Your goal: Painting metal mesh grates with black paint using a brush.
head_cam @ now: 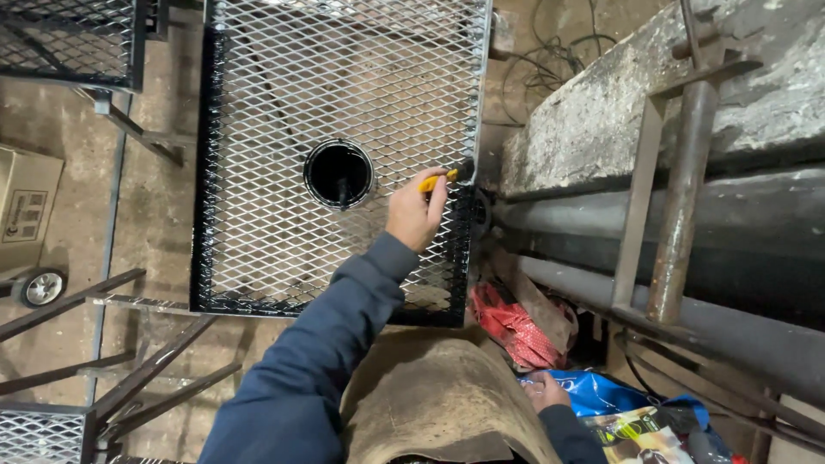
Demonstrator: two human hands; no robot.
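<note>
Nearest, low in view, the right hand [545, 391] rests at the edge of a blue bag [601, 391], fingers loosely curled; whether it grips anything I cannot tell. Farther out, the left hand [416, 210] is closed around the yellow handle of a paintbrush [447, 174] — its long axis runs up and to the right, bristles touching the right rail of the black mesh frame [258, 305]. A round paint can [339, 174] sits just left of that hand, on the mesh — nearer the left hand than the right. A rusty pipe [679, 198] leans on the far right.
</note>
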